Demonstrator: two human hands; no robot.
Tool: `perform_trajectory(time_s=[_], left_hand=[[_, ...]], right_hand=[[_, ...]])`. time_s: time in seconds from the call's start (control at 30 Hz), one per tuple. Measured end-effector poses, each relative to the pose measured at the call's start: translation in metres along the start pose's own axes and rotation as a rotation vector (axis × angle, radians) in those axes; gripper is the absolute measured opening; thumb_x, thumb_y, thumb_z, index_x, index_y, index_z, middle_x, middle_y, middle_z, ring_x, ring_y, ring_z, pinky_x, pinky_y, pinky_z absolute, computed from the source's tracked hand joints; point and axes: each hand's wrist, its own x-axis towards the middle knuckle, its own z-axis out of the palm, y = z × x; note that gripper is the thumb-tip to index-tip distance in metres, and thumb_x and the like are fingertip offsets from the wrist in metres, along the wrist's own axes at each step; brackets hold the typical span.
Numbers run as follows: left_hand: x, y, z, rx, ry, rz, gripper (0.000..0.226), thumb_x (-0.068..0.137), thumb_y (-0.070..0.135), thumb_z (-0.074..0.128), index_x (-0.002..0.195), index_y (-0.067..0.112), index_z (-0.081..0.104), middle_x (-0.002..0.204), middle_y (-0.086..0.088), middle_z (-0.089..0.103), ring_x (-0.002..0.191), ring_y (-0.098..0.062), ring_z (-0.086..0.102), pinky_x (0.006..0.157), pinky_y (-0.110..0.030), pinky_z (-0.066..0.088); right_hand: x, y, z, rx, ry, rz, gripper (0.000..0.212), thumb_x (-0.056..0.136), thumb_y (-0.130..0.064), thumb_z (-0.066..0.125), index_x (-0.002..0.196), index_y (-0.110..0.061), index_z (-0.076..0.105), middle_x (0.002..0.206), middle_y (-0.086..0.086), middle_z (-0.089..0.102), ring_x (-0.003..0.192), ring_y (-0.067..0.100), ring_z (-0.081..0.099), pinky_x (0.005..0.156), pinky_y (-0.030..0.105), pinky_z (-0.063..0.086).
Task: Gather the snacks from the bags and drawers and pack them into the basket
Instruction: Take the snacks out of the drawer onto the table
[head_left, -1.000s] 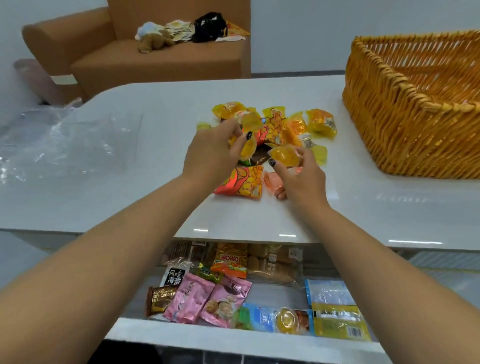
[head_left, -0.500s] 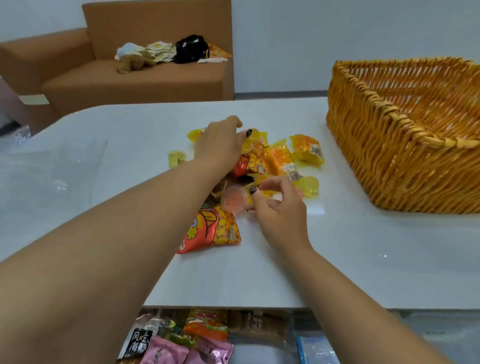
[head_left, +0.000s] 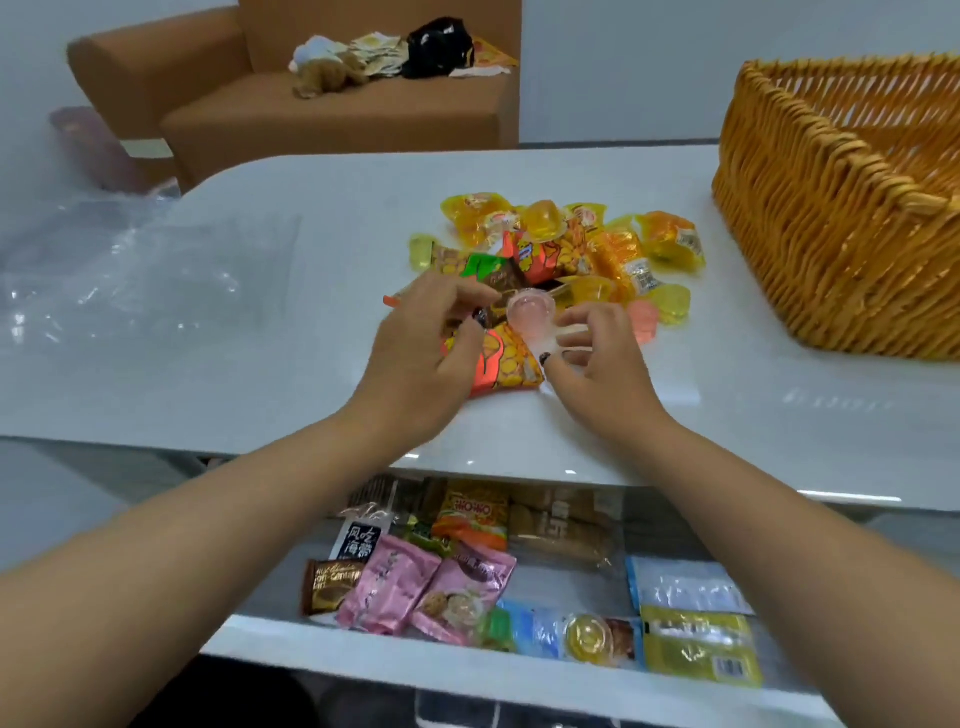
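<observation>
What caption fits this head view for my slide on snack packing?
Right hand holds a pink jelly cup over the snack pile; left hand picks beside it, wicker basket waiting.

Brown sofa, beyond the white table. On the sofa seat: plush toy, paper packets, black bag. Left of the sofa: pink object, unclear.

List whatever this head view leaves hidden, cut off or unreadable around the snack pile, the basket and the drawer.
- Woven orange wicker basket: right side cut by the frame edge; its wall hides the floor.
- Open white drawer: rear packets hidden beneath the white tabletop.
- Orange printed snack packet: partly covered by the left hand and right hand.
- Yellow sachet: print too small.
</observation>
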Motion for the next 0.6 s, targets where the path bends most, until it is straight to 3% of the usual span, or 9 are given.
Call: perform_trajectory(time_s=[0.07, 0.13, 0.23, 0.3, 0.37, 0.43, 0.53, 0.6], left_hand=[[-0.036, 0.004, -0.018, -0.069, -0.037, -0.026, 0.023, 0.087, 0.014, 0.05, 0.1, 0.028, 0.063, 0.101, 0.013, 0.065, 0.094, -0.001, 0.059, 0.076, -0.011, 0.042], [-0.069, 0.004, -0.031, -0.113, -0.113, -0.046, 0.026, 0.088, 0.012, 0.052, 0.096, 0.033, 0.062, 0.096, 0.015, 0.066, 0.092, -0.008, 0.062, 0.074, -0.02, 0.047], [-0.094, 0.0, -0.036, -0.144, -0.222, -0.068, 0.028, 0.088, 0.01, 0.053, 0.096, 0.035, 0.064, 0.093, 0.017, 0.066, 0.081, -0.013, 0.063, 0.066, -0.025, 0.049], [-0.098, -0.004, -0.032, -0.15, -0.269, -0.083, 0.029, 0.089, 0.006, 0.055, 0.095, 0.034, 0.064, 0.087, 0.019, 0.065, 0.072, -0.007, 0.06, 0.063, -0.018, 0.045], [-0.099, -0.01, -0.029, -0.09, -0.326, -0.09, 0.031, 0.09, 0.003, 0.056, 0.097, 0.032, 0.064, 0.087, 0.02, 0.064, 0.075, -0.002, 0.059, 0.066, -0.01, 0.042], [-0.101, -0.019, -0.025, -0.035, -0.389, -0.13, 0.03, 0.091, 0.005, 0.055, 0.1, 0.032, 0.064, 0.096, 0.018, 0.064, 0.086, 0.001, 0.059, 0.074, -0.008, 0.041], [-0.108, -0.032, -0.02, 0.037, -0.453, -0.195, 0.027, 0.091, 0.008, 0.055, 0.102, 0.03, 0.065, 0.099, 0.019, 0.062, 0.087, 0.006, 0.056, 0.076, -0.009, 0.04], [-0.112, -0.04, -0.015, 0.092, -0.518, -0.241, 0.026, 0.09, 0.008, 0.054, 0.105, 0.027, 0.064, 0.103, 0.015, 0.062, 0.089, 0.002, 0.056, 0.08, -0.016, 0.045]], right_hand=[[-0.02, -0.003, -0.005, -0.042, -0.087, -0.057, 0.034, 0.087, -0.007, 0.062, 0.117, -0.014, 0.048, 0.121, 0.001, 0.037, 0.106, 0.015, 0.049, 0.086, 0.01, 0.039], [-0.046, -0.005, -0.012, -0.089, -0.143, -0.158, 0.033, 0.089, -0.012, 0.059, 0.119, -0.017, 0.047, 0.125, 0.002, 0.038, 0.111, 0.01, 0.045, 0.092, 0.011, 0.037], [-0.087, -0.008, -0.014, -0.343, -0.195, -0.504, 0.029, 0.091, -0.018, 0.046, 0.118, -0.008, 0.053, 0.125, 0.011, 0.047, 0.115, 0.02, 0.048, 0.096, 0.029, 0.042], [-0.109, -0.007, -0.008, -0.51, -0.264, -0.741, 0.029, 0.096, -0.023, 0.04, 0.116, -0.008, 0.054, 0.123, 0.014, 0.052, 0.109, 0.028, 0.052, 0.089, 0.038, 0.043], [-0.126, -0.003, 0.002, -0.61, -0.353, -0.907, 0.026, 0.092, -0.02, 0.049, 0.115, -0.01, 0.052, 0.124, 0.013, 0.051, 0.109, 0.029, 0.051, 0.087, 0.039, 0.041], [-0.133, 0.0, 0.005, -0.667, -0.412, -0.929, 0.032, 0.083, -0.02, 0.056, 0.115, -0.012, 0.052, 0.123, 0.012, 0.056, 0.109, 0.028, 0.051, 0.089, 0.039, 0.039], [-0.134, -0.001, 0.001, -0.696, -0.469, -0.743, 0.03, 0.082, -0.026, 0.053, 0.11, -0.015, 0.055, 0.116, 0.007, 0.06, 0.103, 0.025, 0.055, 0.085, 0.037, 0.04], [-0.134, 0.003, -0.002, -0.779, -0.544, -0.657, 0.026, 0.079, -0.026, 0.053, 0.102, -0.017, 0.06, 0.109, 0.004, 0.061, 0.096, 0.024, 0.056, 0.082, 0.035, 0.035]])
